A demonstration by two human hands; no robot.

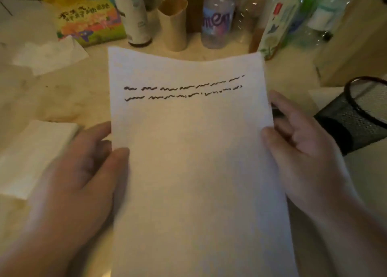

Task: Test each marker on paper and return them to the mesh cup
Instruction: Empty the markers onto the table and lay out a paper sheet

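A white sheet of paper (194, 161) with two rows of dark wavy marker strokes (184, 88) fills the middle of the view. My left hand (83, 172) pinches its left edge, thumb on top. My right hand (307, 151) pinches the right edge, with its thumb on the sheet. A small dark thing (277, 111) shows between that hand's fingers; I cannot tell what it is. The black mesh cup (343, 119) sits just right of my right hand, tipped so its rim faces up and to the right. No marker is plainly in view.
Along the back of the beige table (52, 100) stand a colourful tissue pack (90, 23), a dark bottle (134, 15), a cardboard tube (173, 25) and several plastic bottles (217, 19). Folded white tissues (33, 157) lie at the left. A wooden box (356, 40) stands at the right.
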